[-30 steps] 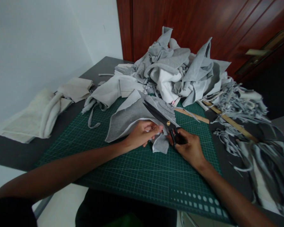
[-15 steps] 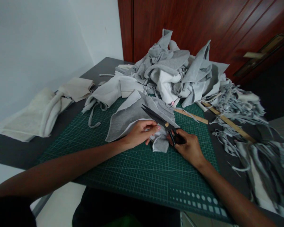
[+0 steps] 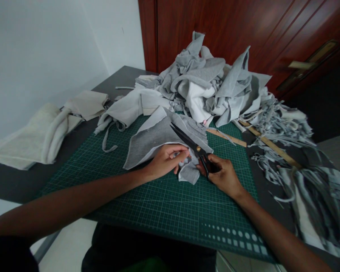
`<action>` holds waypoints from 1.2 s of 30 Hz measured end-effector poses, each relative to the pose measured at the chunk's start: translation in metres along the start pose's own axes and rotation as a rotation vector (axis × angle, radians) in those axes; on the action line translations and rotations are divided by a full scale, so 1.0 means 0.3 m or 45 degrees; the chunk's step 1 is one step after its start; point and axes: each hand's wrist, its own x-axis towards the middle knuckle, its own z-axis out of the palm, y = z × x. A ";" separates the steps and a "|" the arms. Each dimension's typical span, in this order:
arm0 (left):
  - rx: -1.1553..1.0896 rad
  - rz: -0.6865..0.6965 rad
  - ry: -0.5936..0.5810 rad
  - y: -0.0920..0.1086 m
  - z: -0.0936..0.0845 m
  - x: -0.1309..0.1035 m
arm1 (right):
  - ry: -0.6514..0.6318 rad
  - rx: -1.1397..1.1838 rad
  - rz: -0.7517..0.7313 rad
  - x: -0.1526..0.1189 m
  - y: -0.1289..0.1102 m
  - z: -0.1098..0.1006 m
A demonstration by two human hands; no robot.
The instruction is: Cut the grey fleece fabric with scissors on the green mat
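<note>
Black scissors (image 3: 198, 148) with a brass pivot rest in the grip of my right hand (image 3: 225, 175), their blades together and pointing up and left. My left hand (image 3: 168, 160) pinches a small grey fabric piece (image 3: 189, 170) just left of the scissor handles; its fingertips partly hide the cloth. Behind both hands a larger grey cloth (image 3: 150, 139) with a white underside lies on the green cutting mat (image 3: 158, 204). The scissor blades pass above that cloth.
A tall heap of grey and white fabric (image 3: 204, 79) stands at the back by the red door. Cream cloth (image 3: 36, 136) lies at the left. A wooden ruler (image 3: 229, 137), another wooden strip (image 3: 272, 145) and shredded scraps (image 3: 286, 122) are at the right, with bundled strips (image 3: 320, 211) nearer.
The whole view has shifted slightly, so things appear a little further left. The small fabric piece hangs at a slightly different angle; both hands keep nearly the same pose.
</note>
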 end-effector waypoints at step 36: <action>0.576 0.605 0.493 0.050 -0.115 0.045 | 0.109 -0.614 -0.174 0.018 0.084 -0.141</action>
